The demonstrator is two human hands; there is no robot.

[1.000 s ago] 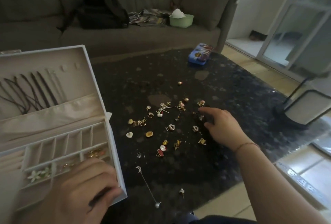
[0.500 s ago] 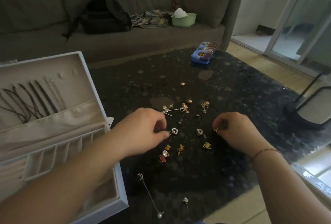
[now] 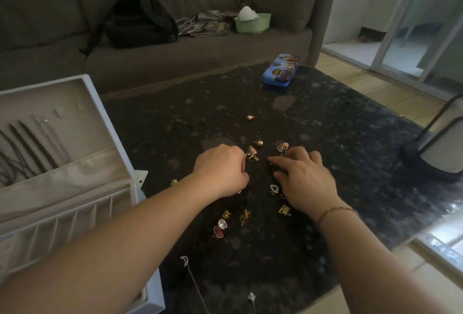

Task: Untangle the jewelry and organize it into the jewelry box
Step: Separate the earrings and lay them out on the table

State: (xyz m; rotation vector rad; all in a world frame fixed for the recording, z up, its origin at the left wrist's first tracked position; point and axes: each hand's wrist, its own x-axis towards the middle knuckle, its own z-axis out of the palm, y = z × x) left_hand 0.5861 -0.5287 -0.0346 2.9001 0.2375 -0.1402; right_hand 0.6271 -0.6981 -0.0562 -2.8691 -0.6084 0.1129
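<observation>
Dark speckled table (image 3: 325, 143) before a grey sofa (image 3: 175, 58), with small jewelry pieces scattered across the middle. Left hand (image 3: 223, 170) down among them, fingers curled under, tips hidden; cannot tell whether anything is pinched. Right hand (image 3: 300, 178) flat and low beside it, fingers loosely spread, forefinger stretched toward the left hand, tips touching or just above the tabletop. Between the two hands a gold-and-pink cluster (image 3: 251, 154); just beyond, a gold ball stud (image 3: 259, 142) and a second stud (image 3: 250, 117) farther off. Gold square charm (image 3: 281, 147) by the right fingertips. Pearl ring piece (image 3: 274, 189) and gold charm (image 3: 284, 210) close under the right hand. Nearer the body, red-and-gold pieces (image 3: 220, 228), a gold twist (image 3: 244, 216), then a crescent pin (image 3: 184, 261) on a long thin stem and a small silver piece (image 3: 251, 296) at the near edge. White jewelry box (image 3: 117, 133) open at the left, dark cords hung inside the lid, slotted tray partly hidden by the left forearm. Blue tin (image 3: 280, 70) at the far table edge. On the sofa: black backpack (image 3: 140, 22), magazines (image 3: 205, 25), green bowl (image 3: 253, 22).
</observation>
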